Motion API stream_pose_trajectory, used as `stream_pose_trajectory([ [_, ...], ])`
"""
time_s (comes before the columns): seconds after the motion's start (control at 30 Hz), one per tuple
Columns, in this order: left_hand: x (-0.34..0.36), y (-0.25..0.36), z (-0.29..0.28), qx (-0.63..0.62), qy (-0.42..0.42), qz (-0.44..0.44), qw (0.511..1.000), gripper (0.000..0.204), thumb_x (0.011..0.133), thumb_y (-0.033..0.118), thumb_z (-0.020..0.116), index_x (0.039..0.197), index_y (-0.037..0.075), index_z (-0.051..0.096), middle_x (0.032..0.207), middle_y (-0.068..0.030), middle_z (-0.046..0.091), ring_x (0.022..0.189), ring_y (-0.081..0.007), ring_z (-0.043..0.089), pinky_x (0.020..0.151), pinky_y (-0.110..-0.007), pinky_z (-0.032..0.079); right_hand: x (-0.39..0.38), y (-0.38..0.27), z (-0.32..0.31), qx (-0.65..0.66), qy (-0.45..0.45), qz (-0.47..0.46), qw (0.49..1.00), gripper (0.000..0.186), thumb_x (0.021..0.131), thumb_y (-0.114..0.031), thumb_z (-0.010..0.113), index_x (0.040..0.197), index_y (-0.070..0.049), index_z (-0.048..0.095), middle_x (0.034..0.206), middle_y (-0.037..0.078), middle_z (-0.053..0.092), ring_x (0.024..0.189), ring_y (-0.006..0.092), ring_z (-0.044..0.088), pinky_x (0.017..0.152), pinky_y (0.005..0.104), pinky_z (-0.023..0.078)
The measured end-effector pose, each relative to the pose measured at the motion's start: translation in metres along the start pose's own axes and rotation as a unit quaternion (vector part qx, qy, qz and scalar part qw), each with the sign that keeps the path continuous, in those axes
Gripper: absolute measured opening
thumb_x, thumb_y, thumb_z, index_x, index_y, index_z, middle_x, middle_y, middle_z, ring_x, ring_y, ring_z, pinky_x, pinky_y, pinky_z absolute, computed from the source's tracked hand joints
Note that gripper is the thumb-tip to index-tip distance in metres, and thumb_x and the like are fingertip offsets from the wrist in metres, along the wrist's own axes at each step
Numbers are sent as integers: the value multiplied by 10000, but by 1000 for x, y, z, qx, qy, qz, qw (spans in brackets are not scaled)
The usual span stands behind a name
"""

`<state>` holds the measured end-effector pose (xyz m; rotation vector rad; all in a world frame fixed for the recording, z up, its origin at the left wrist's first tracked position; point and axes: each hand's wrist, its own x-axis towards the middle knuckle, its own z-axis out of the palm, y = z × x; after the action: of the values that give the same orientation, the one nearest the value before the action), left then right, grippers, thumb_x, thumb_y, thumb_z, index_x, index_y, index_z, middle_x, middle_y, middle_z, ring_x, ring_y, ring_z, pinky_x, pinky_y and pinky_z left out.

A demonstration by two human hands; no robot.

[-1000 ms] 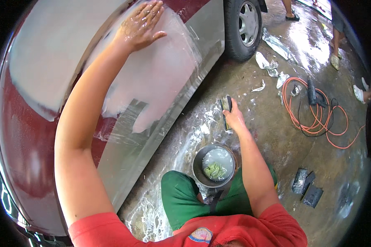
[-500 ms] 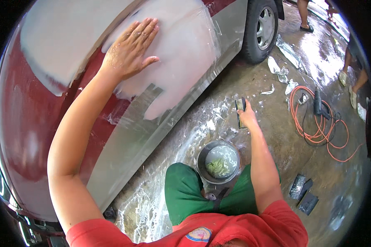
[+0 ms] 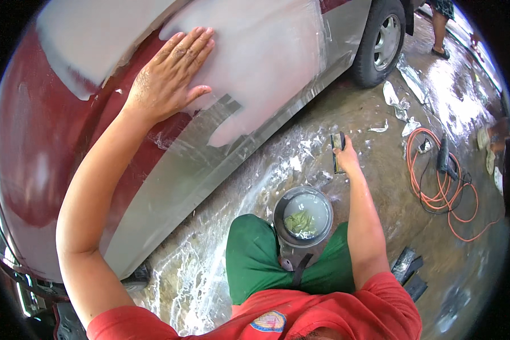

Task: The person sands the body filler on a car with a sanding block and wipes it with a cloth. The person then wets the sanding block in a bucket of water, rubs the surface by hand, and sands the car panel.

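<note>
My left hand [image 3: 167, 79] lies flat with its fingers stretched out on the side of a maroon and grey car, at the left edge of a smooth whitish-pink filler patch [image 3: 266, 56]. Away from the car, over the wet floor, my right hand [image 3: 348, 156] grips a slim dark sanding block [image 3: 338, 148] by its side. Between my knees stands a round dark basin [image 3: 276, 218] of cloudy water, with a wet green cloth [image 3: 300, 223] partly sunk in it. Neither hand touches the basin.
A car wheel [image 3: 382, 45] is at the upper right. Coiled orange hose [image 3: 415, 170] lies beside a black tool [image 3: 445, 158] on the right. Crumpled plastic scraps [image 3: 394, 96] and black blocks [image 3: 405, 266] litter the floor. Another person's leg [image 3: 439, 31] shows far off.
My left hand has slid left across the panel, toward the filler's edge. The view has shifted, moving the car and floor things in the picture. My right hand keeps its hold on the block.
</note>
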<state>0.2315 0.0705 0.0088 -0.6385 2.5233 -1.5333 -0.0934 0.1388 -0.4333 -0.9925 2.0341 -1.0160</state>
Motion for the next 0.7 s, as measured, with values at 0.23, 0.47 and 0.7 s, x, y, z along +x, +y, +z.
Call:
stream_pose_trajectory([
  [0.23,-22,4,-4,-4,-34,-22,999,856,937,594,456,1568,63,226,1646,-65,200,1522,-201,166,1259,-381,120,-3,-7,2,-18,-14,2,1000,791,892,-241,661,1551,-134,236,1328,315,561,1247,456,543,1050,478,428],
  [0.47,-21,33,4,-92,30,-111,989,805,916,510,583,1536,68,324,1637,-86,233,1514,-258,205,1241,-440,171,-10,-12,10,-4,-27,-96,995,738,890,-232,683,1507,-52,318,1298,304,587,1221,436,571,1041,447,439],
  [0.7,-46,291,70,-566,29,-346,748,656,920,335,685,1446,20,451,1483,-223,444,1371,-396,418,1143,-485,328,-93,-72,51,285,-231,-188,911,727,890,-78,695,1497,15,304,1373,205,540,1247,272,541,1068,370,407],
])
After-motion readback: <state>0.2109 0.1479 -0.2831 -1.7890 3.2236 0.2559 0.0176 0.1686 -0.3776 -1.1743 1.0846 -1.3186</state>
